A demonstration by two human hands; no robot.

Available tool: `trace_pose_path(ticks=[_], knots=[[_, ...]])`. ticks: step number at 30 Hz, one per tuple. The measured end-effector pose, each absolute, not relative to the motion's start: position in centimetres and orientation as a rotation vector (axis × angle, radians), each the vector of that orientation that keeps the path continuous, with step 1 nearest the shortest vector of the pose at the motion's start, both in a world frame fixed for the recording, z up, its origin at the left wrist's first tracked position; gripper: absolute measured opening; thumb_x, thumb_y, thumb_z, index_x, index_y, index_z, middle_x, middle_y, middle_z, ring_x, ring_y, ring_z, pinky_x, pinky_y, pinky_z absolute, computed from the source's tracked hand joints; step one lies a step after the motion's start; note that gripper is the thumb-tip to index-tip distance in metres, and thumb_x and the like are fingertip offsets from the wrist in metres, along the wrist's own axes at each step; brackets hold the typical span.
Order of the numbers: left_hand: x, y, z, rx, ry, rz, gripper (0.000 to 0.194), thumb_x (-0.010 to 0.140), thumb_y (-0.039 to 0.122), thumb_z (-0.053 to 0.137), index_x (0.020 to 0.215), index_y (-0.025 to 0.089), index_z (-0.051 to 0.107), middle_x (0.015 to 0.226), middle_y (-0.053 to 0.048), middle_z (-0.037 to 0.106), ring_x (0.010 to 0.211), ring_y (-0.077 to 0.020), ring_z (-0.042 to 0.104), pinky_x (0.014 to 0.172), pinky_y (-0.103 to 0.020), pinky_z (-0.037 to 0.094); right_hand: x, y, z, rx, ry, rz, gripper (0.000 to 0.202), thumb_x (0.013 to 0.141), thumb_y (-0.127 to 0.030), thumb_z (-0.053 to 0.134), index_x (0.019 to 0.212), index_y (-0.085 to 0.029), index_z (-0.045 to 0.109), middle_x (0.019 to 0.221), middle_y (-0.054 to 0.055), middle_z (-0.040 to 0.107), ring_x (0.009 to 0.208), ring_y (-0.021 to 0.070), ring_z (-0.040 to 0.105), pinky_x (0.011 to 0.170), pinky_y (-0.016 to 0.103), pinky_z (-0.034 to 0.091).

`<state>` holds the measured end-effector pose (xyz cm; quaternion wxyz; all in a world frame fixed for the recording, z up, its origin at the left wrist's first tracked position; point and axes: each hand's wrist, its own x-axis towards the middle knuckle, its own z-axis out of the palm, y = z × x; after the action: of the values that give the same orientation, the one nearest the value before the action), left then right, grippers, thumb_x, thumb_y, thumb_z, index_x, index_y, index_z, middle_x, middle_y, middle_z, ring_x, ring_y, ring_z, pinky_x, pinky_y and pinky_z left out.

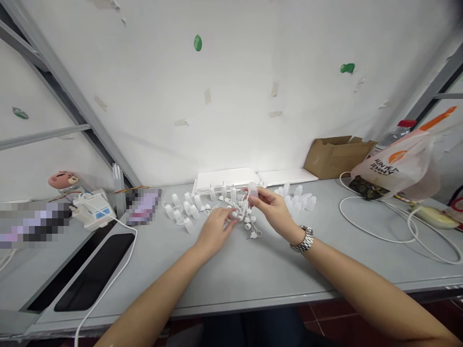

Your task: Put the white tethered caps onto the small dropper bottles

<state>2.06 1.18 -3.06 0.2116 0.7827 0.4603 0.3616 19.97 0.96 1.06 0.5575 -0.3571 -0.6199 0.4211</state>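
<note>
My right hand [273, 207], with a metal watch on its wrist, grips a translucent white bottle [252, 190] between thumb and fingers. Just left of it, my left hand [216, 228] is at the edge of a pile of white caps with cords [254, 234]; its fingers are pinched together on something too small to make out. Several capped small bottles [188, 225] stand on the left side of the pile and behind it. On the right, several uncapped translucent bottles [310, 203] are grouped together.
A cardboard box [334, 156] and a plastic bag [394, 166] are at the back right, near a looped white cable [349, 219]. White sheets [226, 179] lie against the wall. A power strip [93, 208] and a dark slot [94, 272] are at the left of the grey table [249, 284].
</note>
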Motion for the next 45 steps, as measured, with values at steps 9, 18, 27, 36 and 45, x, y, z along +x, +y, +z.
trace_pose_path(ticks=[9,18,27,36,45], knots=[[3.2,0.5,-3.7,2.627,1.133,0.715,0.023,0.085,0.029,0.045,0.093,0.024,0.065,0.089,-0.006,0.053,0.086,-0.0187,0.05,0.075,-0.032,0.045,19.6,0.7,0.8,-0.857,-1.512,1.029,0.016,0.076,-0.034,0.06,0.08,-0.019,0.063,0.072,0.0,0.056,0.071,0.0134,0.051,0.067,0.029,0.043],[2.8,1.3,-4.3,2.643,1.23,0.845,0.022,0.082,0.027,0.049,0.103,0.021,0.054,0.097,-0.007,0.055,0.093,-0.0217,0.051,0.077,-0.038,0.046,19.4,0.8,0.2,-0.844,-1.553,1.037,0.02,0.077,-0.037,0.058,0.084,-0.019,0.063,0.076,0.001,0.057,0.073,0.0144,0.053,0.069,0.03,0.044],[3.1,1.4,-4.4,2.768,1.292,0.83,0.015,0.082,0.025,0.048,0.09,0.02,0.06,0.095,-0.009,0.053,0.092,-0.0232,0.049,0.076,-0.039,0.045,19.3,0.9,-0.1,-0.849,-1.579,1.034,0.022,0.078,-0.038,0.057,0.086,-0.018,0.063,0.079,0.003,0.059,0.077,0.0158,0.054,0.072,0.031,0.044],[2.7,1.0,-3.5,2.569,1.209,0.894,0.014,0.081,0.025,0.049,0.089,0.02,0.059,0.094,-0.007,0.058,0.093,-0.0223,0.05,0.081,-0.038,0.042,19.2,0.7,0.0,-0.873,-1.579,1.017,0.022,0.078,-0.038,0.057,0.085,-0.018,0.063,0.078,0.003,0.058,0.075,0.0151,0.053,0.07,0.03,0.044],[1.4,1.3,-1.1,1.804,1.346,1.145,0.022,0.074,0.035,0.058,0.091,0.021,0.06,0.092,-0.004,0.065,0.085,-0.0191,0.058,0.067,-0.029,0.04,19.1,0.4,0.0,-0.857,-1.594,1.083,0.022,0.078,-0.039,0.057,0.084,-0.018,0.062,0.07,0.001,0.056,0.067,0.0133,0.052,0.064,0.028,0.043]])
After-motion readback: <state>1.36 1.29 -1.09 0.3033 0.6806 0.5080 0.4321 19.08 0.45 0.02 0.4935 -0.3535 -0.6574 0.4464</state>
